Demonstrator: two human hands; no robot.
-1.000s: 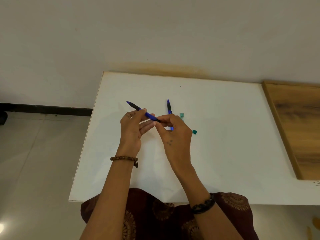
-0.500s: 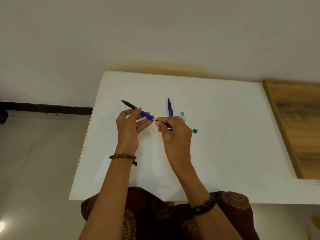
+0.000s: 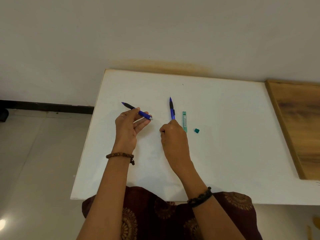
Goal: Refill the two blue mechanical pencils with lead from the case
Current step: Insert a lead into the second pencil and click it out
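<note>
Head view: left hand (image 3: 129, 126) grips blue plastic mechanical pencil (image 3: 136, 110), cap end toward right hand (image 3: 172, 135). Right hand curled, fingertips hidden; whether it pinches cap or lead, cannot tell. Second blue mechanical pencil (image 3: 172, 108) flat on white table (image 3: 225, 144), beyond right knuckles; slim green lead case (image 3: 184, 121) beside it, green cap (image 3: 196, 130) apart. Advice: hold barrel steady, feed lead straight.

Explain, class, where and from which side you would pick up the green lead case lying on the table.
Pinch the lead case across its two long edges near the middle, coming from above: it lies flat, slim and straight. Its right side is freer; the second pencil and the right hand crowd its left.
</note>
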